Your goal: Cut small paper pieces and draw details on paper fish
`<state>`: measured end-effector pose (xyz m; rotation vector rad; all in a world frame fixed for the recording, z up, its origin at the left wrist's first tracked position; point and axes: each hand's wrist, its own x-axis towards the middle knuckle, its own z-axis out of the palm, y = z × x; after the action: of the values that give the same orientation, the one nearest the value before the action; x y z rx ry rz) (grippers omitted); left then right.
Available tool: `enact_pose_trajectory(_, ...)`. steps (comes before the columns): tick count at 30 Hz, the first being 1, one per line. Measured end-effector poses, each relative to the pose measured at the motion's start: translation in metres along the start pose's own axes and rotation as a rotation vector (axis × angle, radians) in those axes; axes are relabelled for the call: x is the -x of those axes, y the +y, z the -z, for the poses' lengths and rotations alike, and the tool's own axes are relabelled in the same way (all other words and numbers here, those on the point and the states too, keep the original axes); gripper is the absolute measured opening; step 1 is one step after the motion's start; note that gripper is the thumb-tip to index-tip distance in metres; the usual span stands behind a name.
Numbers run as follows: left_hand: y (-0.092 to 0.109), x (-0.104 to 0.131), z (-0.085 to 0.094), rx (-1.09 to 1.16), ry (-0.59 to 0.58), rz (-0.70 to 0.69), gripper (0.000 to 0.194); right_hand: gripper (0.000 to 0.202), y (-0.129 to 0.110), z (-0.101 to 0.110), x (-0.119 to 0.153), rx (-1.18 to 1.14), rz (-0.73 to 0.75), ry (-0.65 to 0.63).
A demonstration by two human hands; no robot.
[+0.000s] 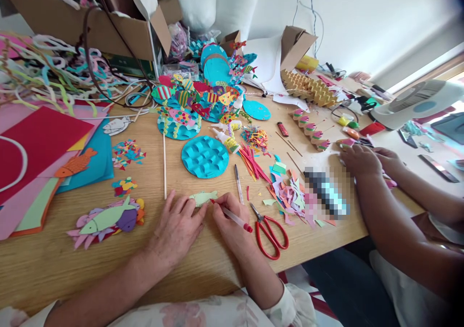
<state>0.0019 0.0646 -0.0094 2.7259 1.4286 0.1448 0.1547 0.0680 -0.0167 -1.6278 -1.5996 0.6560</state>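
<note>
A small pale green paper fish [203, 199] lies flat on the wooden table in front of me. My left hand [177, 223] rests beside it with fingers stretched out, the fingertips at the fish's left end. My right hand [232, 220] is closed around a red pen [237, 219], its tip at the right part of the fish. Just right of that hand lie red-handled scissors [270, 232]. Another pen [238, 182] lies above my right hand. To the left, a pile of cut paper fish [107, 219] has a light green one on top.
A blue scalloped disc [205, 156], glue bottles [226, 140] and decorated fish pieces [199, 95] stand farther back. Paper scraps [290, 191] lie at right, coloured sheets [39, 157] at left. A cardboard box [61, 24] is behind. At right, a co-worker's hands [362, 161] work close by.
</note>
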Motion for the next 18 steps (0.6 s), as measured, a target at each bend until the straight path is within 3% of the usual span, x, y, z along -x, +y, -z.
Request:
enact_pose_trajectory(12,-0.0006,0.0002,-0.0014,-0.002,0.038,-0.008,0.037,0.008,-0.0003,0.0021,0.0012,0.015,0.0,-0.004)
enact_pose_trajectory(18,0.0002,0.0002,-0.0021,0.026,0.042,-0.003,0.036,0.007,-0.0003,0.0035,0.003,-0.132,-0.039,0.024)
